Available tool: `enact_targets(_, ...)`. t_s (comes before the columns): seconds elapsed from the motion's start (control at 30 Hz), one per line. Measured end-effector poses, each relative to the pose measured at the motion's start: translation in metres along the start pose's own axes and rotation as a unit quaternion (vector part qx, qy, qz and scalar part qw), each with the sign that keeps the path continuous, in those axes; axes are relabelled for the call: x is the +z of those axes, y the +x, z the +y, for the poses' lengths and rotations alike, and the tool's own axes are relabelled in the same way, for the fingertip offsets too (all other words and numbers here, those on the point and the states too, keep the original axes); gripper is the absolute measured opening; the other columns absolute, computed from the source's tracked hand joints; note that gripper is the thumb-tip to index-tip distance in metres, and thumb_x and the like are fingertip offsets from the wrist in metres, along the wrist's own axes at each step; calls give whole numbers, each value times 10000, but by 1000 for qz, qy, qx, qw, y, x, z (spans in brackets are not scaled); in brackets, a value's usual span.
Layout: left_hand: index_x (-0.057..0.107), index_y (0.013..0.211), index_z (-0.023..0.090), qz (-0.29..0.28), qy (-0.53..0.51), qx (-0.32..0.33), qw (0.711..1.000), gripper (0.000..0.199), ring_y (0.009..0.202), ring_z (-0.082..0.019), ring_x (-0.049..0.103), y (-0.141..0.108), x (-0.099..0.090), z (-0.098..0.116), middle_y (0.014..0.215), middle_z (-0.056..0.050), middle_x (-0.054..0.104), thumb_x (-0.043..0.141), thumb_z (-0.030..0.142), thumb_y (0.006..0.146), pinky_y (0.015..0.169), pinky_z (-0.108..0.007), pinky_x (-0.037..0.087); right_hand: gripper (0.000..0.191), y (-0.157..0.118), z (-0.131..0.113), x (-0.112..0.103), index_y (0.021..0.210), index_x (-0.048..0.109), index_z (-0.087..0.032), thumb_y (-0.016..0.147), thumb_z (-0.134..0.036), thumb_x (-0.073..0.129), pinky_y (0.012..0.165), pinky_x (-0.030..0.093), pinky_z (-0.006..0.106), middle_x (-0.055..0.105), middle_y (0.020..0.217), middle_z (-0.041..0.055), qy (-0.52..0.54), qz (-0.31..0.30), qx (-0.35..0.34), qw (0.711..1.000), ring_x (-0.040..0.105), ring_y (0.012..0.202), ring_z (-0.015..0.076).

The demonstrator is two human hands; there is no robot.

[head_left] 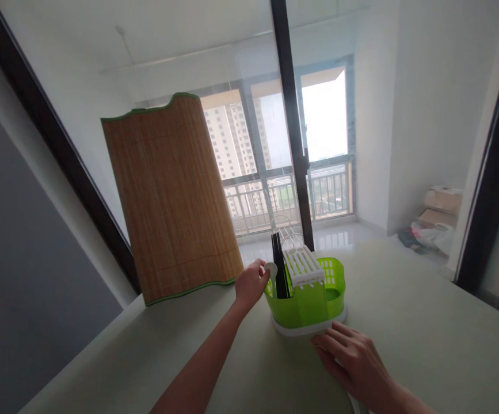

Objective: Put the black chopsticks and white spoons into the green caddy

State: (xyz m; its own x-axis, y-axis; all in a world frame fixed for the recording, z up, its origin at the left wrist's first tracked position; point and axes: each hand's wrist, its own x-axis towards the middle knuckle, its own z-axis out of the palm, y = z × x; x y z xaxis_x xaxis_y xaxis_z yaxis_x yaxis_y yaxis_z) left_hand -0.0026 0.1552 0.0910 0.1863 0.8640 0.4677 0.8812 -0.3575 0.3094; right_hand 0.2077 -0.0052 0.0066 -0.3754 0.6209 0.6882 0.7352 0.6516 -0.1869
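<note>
Your right hand (353, 359) lies flat with fingers spread on the worktop (426, 322), touching the white base of the green rack (307, 293). Your left hand (251, 283) grips a white round handle (270, 269) at the rack's left rim. Left of the rack stands a bamboo mat (171, 195).

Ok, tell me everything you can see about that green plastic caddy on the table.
The green caddy is translucent lime plastic, oval, upright on a white base tray. It has slotted walls and a white ribbed rack insert on top. Something flat and dark stands inside it. It sits on the pale table. The left hand holds a white piece at its rim; the right hand rests flat beside the base.
</note>
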Motion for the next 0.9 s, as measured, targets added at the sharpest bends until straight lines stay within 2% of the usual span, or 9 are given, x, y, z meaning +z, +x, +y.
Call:
enact_targets(0.1,598,1003,243,18,-9,-2,1000,259,641,-136,578,-1,-2,0,799,20,646,488,437,873,514,-230,273,167,1,1,-2,955,574,-215,974,-212,408,654,363,305,623,800,19,-11,-14,3,1000,558,750,188)
enact_targets(0.2,571,1096,255,78,-42,-9,996,300,645,-131,565,-10,-6,-1,811,25,617,526,414,846,535,-225,310,168,2,7,-7,886,583,-219,955,-202,431,662,380,303,628,807,20,-43,-63,33,997,572,774,193)
enact_targets(0.3,562,1077,245,156,-106,-30,982,261,627,-117,542,-33,-4,-2,760,42,578,523,352,842,573,-218,358,125,2,23,-13,827,593,-228,895,-176,502,667,403,294,639,835,17,-73,-126,101,984,593,834,205)
enact_targets(0.37,564,1034,234,171,-158,-31,972,217,596,-107,517,-56,2,-2,708,54,543,510,330,847,580,-208,375,99,0,35,-17,821,614,-241,862,-194,537,661,415,286,647,864,13,-72,-156,149,974,606,863,210)
enact_targets(0.43,567,1003,228,150,-198,-19,968,184,571,-99,491,-83,13,-2,665,64,506,504,309,849,576,-199,378,94,-3,44,-20,837,644,-259,852,-244,552,654,421,284,654,875,7,-55,-180,187,964,620,855,210)
enact_targets(0.5,571,993,226,105,-223,-2,969,168,564,-99,473,-111,26,0,644,65,481,494,282,854,575,-197,375,105,-7,50,-21,838,664,-266,840,-290,562,654,425,286,661,849,3,-31,-208,209,955,628,814,205)
enact_targets(0.63,587,963,214,13,-253,9,967,157,579,-106,479,-150,50,7,647,47,494,472,217,855,577,-211,362,97,-16,53,-14,783,669,-240,779,-241,572,651,421,284,674,761,1,-3,-239,207,949,628,725,194)
enact_targets(0.8,607,950,204,-41,-287,10,957,178,577,-109,470,-163,60,17,654,28,519,490,164,821,566,-226,344,159,-16,52,-1,740,658,-213,823,-247,527,595,414,277,651,682,16,6,-209,198,958,604,648,192)
enact_targets(0.9,602,947,199,-52,-326,14,944,157,547,-106,434,-164,58,20,623,39,480,494,193,832,539,-231,329,227,-7,43,-1,777,654,-211,906,-289,484,599,433,269,641,703,13,53,-135,173,974,585,640,171)
